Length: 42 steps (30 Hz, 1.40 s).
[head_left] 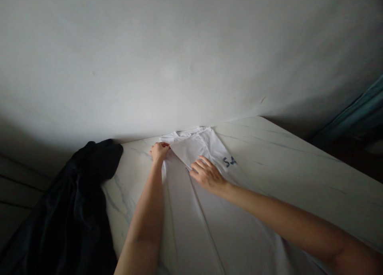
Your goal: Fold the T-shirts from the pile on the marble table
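Observation:
A white T-shirt [191, 211] with dark lettering lies on the marble-patterned table, its collar toward the wall. Its left side is folded inward, leaving a long edge down the middle. At the upper left of the shirt, my left hand [160, 150] pinches the cloth near the shoulder or sleeve. My right hand [208, 174] rests on the folded part with its fingers bent and slightly spread, left of the lettering. The shirt's lower end runs out of view beneath my right forearm.
Black clothing [80, 203] hangs over the left side of the table [287, 159]. A pale wall [179, 59] stands right behind the table. At the far right is a teal cloth [356, 111], beyond the table's edge.

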Each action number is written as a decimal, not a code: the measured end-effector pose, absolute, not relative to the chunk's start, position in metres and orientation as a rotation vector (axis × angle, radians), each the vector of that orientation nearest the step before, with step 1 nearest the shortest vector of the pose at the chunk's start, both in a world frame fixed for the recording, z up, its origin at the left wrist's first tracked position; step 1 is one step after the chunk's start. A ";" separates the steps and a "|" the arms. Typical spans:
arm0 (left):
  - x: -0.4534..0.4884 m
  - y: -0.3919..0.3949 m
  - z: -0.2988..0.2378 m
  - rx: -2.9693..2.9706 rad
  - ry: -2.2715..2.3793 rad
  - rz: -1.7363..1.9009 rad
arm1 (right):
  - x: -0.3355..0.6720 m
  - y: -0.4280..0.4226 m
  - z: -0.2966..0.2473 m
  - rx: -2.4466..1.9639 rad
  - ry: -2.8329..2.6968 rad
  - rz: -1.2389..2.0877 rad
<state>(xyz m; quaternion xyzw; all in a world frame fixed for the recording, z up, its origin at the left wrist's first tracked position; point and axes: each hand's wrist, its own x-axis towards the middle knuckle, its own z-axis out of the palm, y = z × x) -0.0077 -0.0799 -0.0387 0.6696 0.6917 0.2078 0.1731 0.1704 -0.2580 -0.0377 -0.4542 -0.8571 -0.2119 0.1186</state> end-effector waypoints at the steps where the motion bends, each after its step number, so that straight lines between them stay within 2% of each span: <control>1: -0.007 -0.080 -0.039 1.903 1.963 0.574 | 0.169 -0.258 -0.039 -1.331 -2.557 -0.580; 8: -0.014 -0.081 -0.037 1.942 1.963 0.490 | 0.160 -0.267 -0.034 -1.497 -2.650 -0.193; 12: -0.013 -0.088 -0.022 2.119 2.058 0.538 | 0.184 -0.253 -0.024 -1.444 -2.413 0.138; 14: 0.001 -0.095 -0.016 2.328 1.944 0.548 | 0.207 -0.232 -0.020 -1.477 -2.250 0.220; 18: 0.050 -0.112 -0.023 2.699 1.415 0.365 | 0.253 -0.190 -0.025 -1.690 -2.169 0.149; 23: 0.071 -0.118 -0.056 2.894 1.086 0.135 | 0.277 -0.182 -0.048 -1.964 -2.285 0.182; 27: 0.043 -0.104 -0.065 2.921 1.084 -0.009 | 0.290 -0.190 -0.059 -2.007 -2.294 0.181; 33: 0.031 -0.091 -0.043 2.757 1.167 -0.322 | 0.298 -0.194 -0.056 -1.969 -2.297 0.132; 35: 0.043 -0.097 -0.036 2.786 1.138 -0.298 | 0.298 -0.200 -0.052 -1.897 -2.320 0.092; 42: 0.101 -0.116 -0.032 2.923 0.971 0.153 | 0.298 -0.253 -0.028 -1.827 -2.159 0.105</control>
